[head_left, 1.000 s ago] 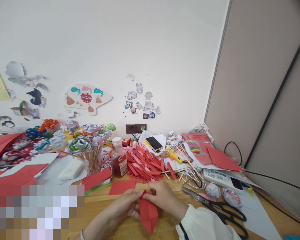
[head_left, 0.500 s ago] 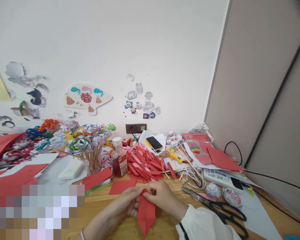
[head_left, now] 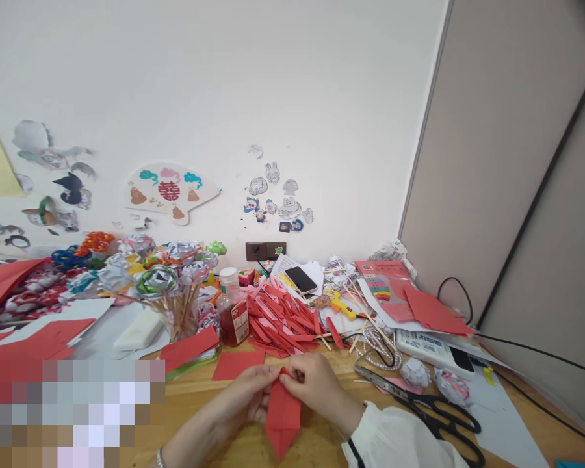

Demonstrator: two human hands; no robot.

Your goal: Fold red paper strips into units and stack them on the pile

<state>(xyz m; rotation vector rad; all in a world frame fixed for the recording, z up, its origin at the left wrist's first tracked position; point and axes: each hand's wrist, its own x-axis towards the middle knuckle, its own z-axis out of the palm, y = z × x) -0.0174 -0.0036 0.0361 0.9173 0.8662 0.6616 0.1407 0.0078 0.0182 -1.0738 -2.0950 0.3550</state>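
Note:
Between both hands hangs a folded piece of red paper, long and narrow with a pointed lower end and creases across it. My left hand pinches its top left edge between thumb and fingers. At the top right, my right hand grips the same paper, its fingers curled in. The two hands meet at the paper's upper end, so the top fold is partly hidden. A flat red paper square lies on the table just behind my left hand.
Black-handled scissors lie right of my right sleeve. Behind the hands are a heap of red paper strips, a glass bottle, a phone and a yellow glue gun. Paper flowers stand at left.
The red paper has shifted very slightly to the left, its pointed end with it. Both hands keep their hold at the top, nearly in the same place.

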